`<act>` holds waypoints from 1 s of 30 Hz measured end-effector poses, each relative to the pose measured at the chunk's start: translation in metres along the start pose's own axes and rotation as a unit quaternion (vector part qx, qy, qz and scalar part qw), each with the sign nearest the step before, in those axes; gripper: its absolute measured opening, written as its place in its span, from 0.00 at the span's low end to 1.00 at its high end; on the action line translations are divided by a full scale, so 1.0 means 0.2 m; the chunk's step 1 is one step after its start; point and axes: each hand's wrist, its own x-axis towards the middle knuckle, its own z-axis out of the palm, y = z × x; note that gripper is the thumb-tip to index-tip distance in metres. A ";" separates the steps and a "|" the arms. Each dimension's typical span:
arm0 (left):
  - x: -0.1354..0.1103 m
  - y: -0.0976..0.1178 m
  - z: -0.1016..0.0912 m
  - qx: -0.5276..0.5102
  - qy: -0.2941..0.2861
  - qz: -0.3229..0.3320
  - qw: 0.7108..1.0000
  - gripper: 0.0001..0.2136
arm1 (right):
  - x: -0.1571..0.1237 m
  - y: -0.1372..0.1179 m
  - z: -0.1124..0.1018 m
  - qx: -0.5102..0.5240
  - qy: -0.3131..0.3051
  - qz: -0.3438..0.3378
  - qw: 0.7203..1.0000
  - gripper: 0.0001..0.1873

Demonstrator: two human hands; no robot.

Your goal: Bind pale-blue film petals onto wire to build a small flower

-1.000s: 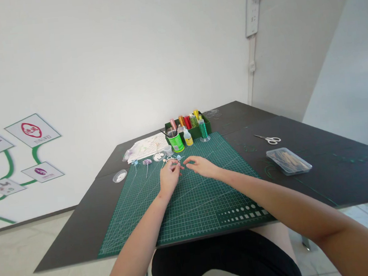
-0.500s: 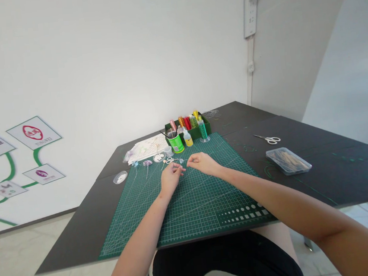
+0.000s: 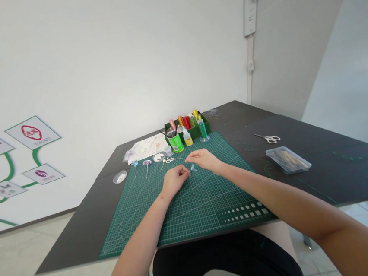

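My left hand [image 3: 175, 178] is closed in a pinch over the cutting mat [image 3: 185, 216]. A small light-blue flower [image 3: 193, 168] shows just past its fingertips, seemingly held there by its thin stem. Above and to the right, my right hand [image 3: 205, 160] has thumb and forefinger pressed together, and whatever is between them is too fine to make out. Beyond the hands lie small scissors [image 3: 170, 159], a purple flower [image 3: 147, 162] and another blue flower [image 3: 135, 163], both with thin stems.
A green box [image 3: 205, 124] of thread spools stands at the back, with a green can [image 3: 176, 143], a glue bottle [image 3: 187, 137] and a green spool [image 3: 202, 129] before it. White scissors [image 3: 271, 139] and a clear plastic box [image 3: 288, 160] lie right. A round dish [image 3: 120, 177] sits left.
The light-blue flower has shifted right and nearer to me, tilting over. My left hand has moved slightly right and turned; my right hand has moved slightly, with its fingertips now above the flower.
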 end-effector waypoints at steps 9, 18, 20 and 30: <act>-0.02 0.05 0.00 0.033 -0.026 0.050 0.998 0.06 | 0.00 0.01 -0.02 0.086 0.007 0.031 0.996 0.19; -0.03 0.09 -0.01 0.055 -0.039 0.077 0.995 0.05 | 0.05 0.09 -0.04 -0.035 0.059 -0.009 0.998 0.12; -0.03 0.09 -0.02 0.058 -0.038 0.082 0.994 0.05 | 0.07 0.11 -0.05 -0.062 0.054 -0.018 0.996 0.11; -0.03 0.09 -0.02 0.047 -0.042 0.089 0.994 0.06 | 0.12 0.22 -0.11 -0.179 0.016 -0.027 0.983 0.11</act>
